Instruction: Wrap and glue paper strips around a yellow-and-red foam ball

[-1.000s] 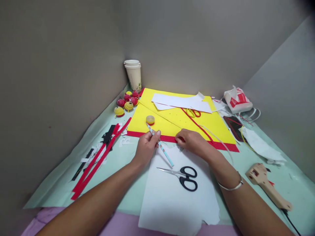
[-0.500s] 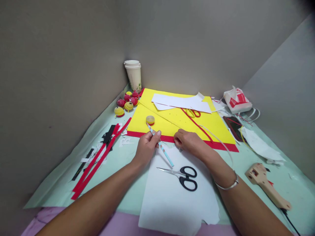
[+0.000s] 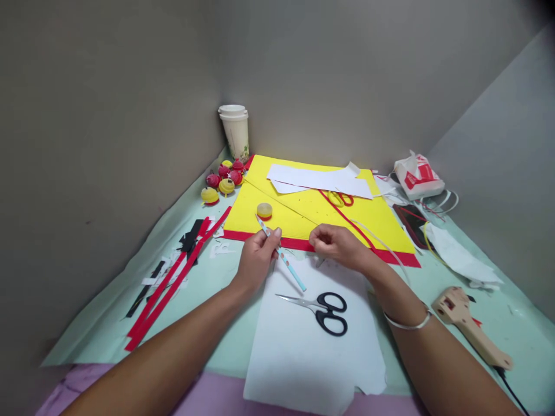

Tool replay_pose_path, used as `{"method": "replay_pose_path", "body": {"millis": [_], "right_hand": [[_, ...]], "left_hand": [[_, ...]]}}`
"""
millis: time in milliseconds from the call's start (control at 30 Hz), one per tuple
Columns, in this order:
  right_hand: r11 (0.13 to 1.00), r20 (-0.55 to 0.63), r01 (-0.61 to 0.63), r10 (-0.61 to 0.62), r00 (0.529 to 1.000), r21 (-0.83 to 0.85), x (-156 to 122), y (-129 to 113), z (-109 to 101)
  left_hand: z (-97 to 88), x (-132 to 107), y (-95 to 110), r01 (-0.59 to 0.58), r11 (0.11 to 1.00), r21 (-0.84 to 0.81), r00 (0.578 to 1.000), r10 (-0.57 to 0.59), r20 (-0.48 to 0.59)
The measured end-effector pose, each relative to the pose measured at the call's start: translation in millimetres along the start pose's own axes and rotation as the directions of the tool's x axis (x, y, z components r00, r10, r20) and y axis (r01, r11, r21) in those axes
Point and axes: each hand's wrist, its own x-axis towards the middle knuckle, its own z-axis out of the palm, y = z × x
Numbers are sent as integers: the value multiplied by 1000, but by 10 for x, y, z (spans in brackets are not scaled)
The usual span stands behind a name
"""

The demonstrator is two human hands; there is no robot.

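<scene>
My left hand (image 3: 259,253) is closed around a slim light-blue patterned pencil (image 3: 289,268), held slanting with its upper end near a small yellow-and-red paper roll (image 3: 264,211). To its right, my right hand (image 3: 332,241) hovers over the near edge of the yellow sheet (image 3: 286,216), fingers curled together; whatever they pinch, if anything, is hidden. Below both hands lies white paper (image 3: 303,364), bearing black-handled scissors (image 3: 333,315) with their blades pointing left.
Red strips (image 3: 173,283) and black scraps lie left. Several red and yellow paper pieces (image 3: 226,186) sit by a lidded cup (image 3: 235,133). A beige glue gun (image 3: 472,329), a phone (image 3: 410,222), tissues (image 3: 418,176) and red-yellow scissors (image 3: 346,199) stand or lie further right.
My right hand has moved slightly right and turned, its bracelet sliding along the arm. My left hand still holds the pencil, shifted slightly left.
</scene>
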Motion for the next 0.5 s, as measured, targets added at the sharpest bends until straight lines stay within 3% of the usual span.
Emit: {"method": "replay_pose_path", "body": {"millis": [100, 167, 300, 500], "right_hand": [[994, 40, 44, -48, 998, 99, -20, -101, 27], [995, 55, 84, -86, 995, 45, -26, -163, 59], [998, 46, 32, -30, 999, -45, -25, -207, 117], [996, 11, 87, -87, 996, 7, -14, -206, 76]], "left_hand": [[-6, 6, -5, 5, 1000, -20, 999, -6, -33], [-9, 8, -7, 1, 1000, -28, 999, -2, -48], [-13, 8, -8, -1, 999, -44, 998, -2, -61], [-11, 7, -1, 0, 999, -40, 998, -2, -69]]}}
